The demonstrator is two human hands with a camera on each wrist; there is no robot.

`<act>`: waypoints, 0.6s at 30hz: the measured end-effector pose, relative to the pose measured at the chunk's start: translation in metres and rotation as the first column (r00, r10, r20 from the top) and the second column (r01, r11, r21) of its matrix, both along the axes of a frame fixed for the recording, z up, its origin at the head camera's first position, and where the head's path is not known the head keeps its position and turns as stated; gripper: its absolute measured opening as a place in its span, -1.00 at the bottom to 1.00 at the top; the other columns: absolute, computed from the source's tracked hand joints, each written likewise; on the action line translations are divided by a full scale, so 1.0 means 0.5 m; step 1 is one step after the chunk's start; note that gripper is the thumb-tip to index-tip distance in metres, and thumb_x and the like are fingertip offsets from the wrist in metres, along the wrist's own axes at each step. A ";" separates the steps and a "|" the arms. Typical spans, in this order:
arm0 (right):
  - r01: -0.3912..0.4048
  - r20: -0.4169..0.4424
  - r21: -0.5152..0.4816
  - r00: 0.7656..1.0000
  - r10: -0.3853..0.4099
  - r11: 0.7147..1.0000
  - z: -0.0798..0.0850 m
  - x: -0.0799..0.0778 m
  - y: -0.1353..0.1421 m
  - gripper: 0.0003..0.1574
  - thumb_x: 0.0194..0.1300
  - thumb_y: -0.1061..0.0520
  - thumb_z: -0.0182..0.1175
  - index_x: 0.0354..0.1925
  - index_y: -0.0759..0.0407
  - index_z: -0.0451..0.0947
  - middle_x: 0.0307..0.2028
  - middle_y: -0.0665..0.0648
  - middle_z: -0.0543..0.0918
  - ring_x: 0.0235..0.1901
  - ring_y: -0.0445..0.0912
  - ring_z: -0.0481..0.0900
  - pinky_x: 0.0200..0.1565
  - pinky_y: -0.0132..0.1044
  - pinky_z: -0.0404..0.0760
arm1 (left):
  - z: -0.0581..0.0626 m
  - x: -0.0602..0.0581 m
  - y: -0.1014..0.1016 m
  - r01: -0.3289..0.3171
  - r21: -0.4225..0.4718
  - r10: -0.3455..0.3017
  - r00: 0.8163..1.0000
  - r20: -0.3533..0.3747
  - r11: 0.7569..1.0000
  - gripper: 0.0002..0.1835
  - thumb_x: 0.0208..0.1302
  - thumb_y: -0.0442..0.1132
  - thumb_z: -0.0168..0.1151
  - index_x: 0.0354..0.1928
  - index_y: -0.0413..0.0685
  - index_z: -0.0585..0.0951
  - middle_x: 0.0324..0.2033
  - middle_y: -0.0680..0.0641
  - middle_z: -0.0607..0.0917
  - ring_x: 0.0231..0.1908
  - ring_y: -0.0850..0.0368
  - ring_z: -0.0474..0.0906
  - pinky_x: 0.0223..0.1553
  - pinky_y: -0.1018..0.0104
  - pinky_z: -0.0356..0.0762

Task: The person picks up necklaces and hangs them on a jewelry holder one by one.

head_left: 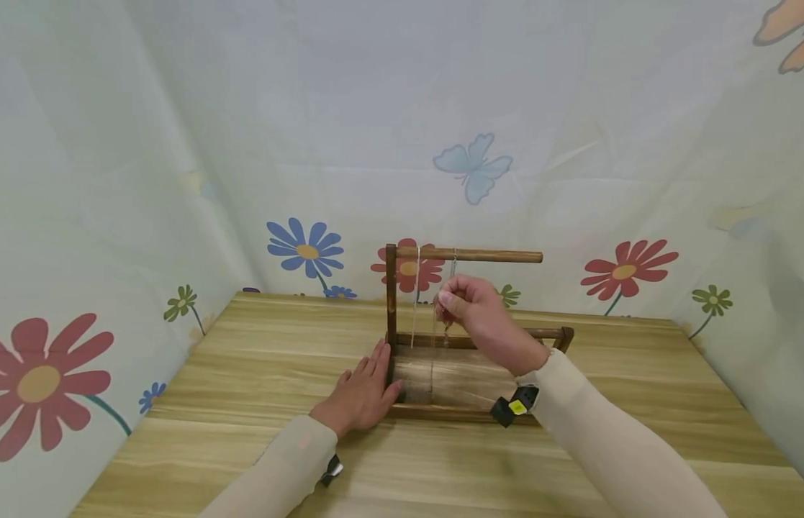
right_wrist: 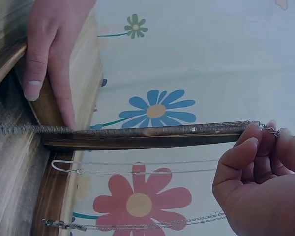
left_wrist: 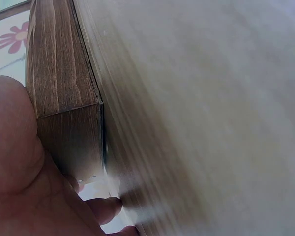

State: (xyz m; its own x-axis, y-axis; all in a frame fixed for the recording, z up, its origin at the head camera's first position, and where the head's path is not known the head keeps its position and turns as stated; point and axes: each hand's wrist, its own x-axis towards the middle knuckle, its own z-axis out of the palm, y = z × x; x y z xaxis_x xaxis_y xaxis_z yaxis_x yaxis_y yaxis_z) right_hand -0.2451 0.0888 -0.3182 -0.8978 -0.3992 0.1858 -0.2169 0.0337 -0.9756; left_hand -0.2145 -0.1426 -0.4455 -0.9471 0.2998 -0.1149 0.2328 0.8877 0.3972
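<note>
A dark wooden jewelry stand (head_left: 391, 291) has an upright post, a top bar (head_left: 505, 256) and a tray-like base (head_left: 466, 378). My right hand (head_left: 482, 316) is raised in front of the bar and pinches a thin chain necklace (right_wrist: 157, 131) near its end between thumb and fingers. From there the chain hangs down toward the base. My left hand (head_left: 359, 396) lies at the base's left end, fingers extended along the wooden frame (left_wrist: 64, 64) and thumb at its near corner. Two other chains hang from the bar: a pale one (head_left: 415, 295) near the post and a silver one (head_left: 455, 263) beside my right hand.
The stand sits on a wood-grain table (head_left: 265, 360). Behind the table hangs a pale backdrop (head_left: 350, 144) printed with flowers and butterflies. The bar's right end (head_left: 540, 257) is free, without a post.
</note>
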 end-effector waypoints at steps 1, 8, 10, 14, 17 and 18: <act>0.005 0.000 -0.007 1.000 -0.005 1.000 0.003 0.000 0.001 -0.74 0.65 0.26 -0.07 -0.25 0.27 0.46 -0.36 0.02 0.60 -0.35 -0.15 0.54 -0.21 -0.32 0.58 | 0.000 -0.001 0.000 0.000 -0.001 0.000 1.000 0.000 1.000 -0.18 0.65 0.16 -0.13 0.69 -0.11 -0.10 0.71 -0.09 -0.12 0.62 -0.30 0.08 0.50 -0.43 0.11; 0.030 0.022 -0.063 0.999 -0.028 0.998 0.015 -0.006 0.007 -0.74 0.66 0.27 -0.08 -0.24 0.24 0.46 -0.34 -0.01 0.60 -0.32 -0.15 0.53 -0.20 -0.34 0.58 | 0.000 -0.003 0.001 -0.005 -0.007 0.005 1.000 0.009 1.000 -0.17 0.65 0.17 -0.15 0.70 -0.08 -0.12 0.71 -0.06 -0.15 0.63 -0.29 0.05 0.52 -0.41 0.07; 0.031 0.025 -0.072 0.999 -0.029 0.997 0.016 -0.008 0.010 -0.74 0.66 0.26 -0.08 -0.24 0.23 0.46 -0.35 -0.01 0.60 -0.32 -0.15 0.53 -0.19 -0.34 0.58 | -0.002 -0.003 0.001 -0.006 -0.005 0.006 1.000 0.010 1.000 -0.17 0.65 0.18 -0.15 0.70 -0.08 -0.12 0.71 -0.06 -0.15 0.63 -0.29 0.05 0.52 -0.41 0.06; 0.039 0.021 -0.053 0.999 -0.038 0.998 0.016 -0.014 0.017 -0.74 0.66 0.24 -0.07 -0.24 0.24 0.47 -0.36 0.00 0.60 -0.33 -0.15 0.55 -0.19 -0.33 0.59 | -0.003 -0.001 0.001 -0.004 -0.004 0.004 1.000 0.009 1.000 -0.17 0.65 0.18 -0.15 0.70 -0.09 -0.12 0.71 -0.07 -0.16 0.63 -0.29 0.06 0.52 -0.42 0.06; 0.037 0.010 -0.027 0.999 -0.036 0.999 0.017 -0.018 0.022 -0.74 0.66 0.22 -0.06 -0.22 0.27 0.47 -0.37 0.01 0.59 -0.33 -0.15 0.56 -0.19 -0.32 0.60 | -0.003 -0.001 0.001 -0.003 -0.006 0.003 1.000 0.004 1.000 -0.17 0.65 0.17 -0.15 0.69 -0.09 -0.12 0.71 -0.07 -0.15 0.62 -0.30 0.07 0.52 -0.42 0.06; 0.036 0.007 -0.021 0.999 -0.036 0.999 0.018 -0.019 0.024 -0.74 0.66 0.22 -0.06 -0.22 0.27 0.47 -0.37 0.01 0.58 -0.33 -0.15 0.57 -0.18 -0.32 0.62 | -0.003 -0.002 0.001 -0.003 -0.008 0.003 1.000 0.004 1.000 -0.17 0.65 0.17 -0.15 0.69 -0.09 -0.12 0.71 -0.07 -0.15 0.62 -0.30 0.07 0.52 -0.42 0.06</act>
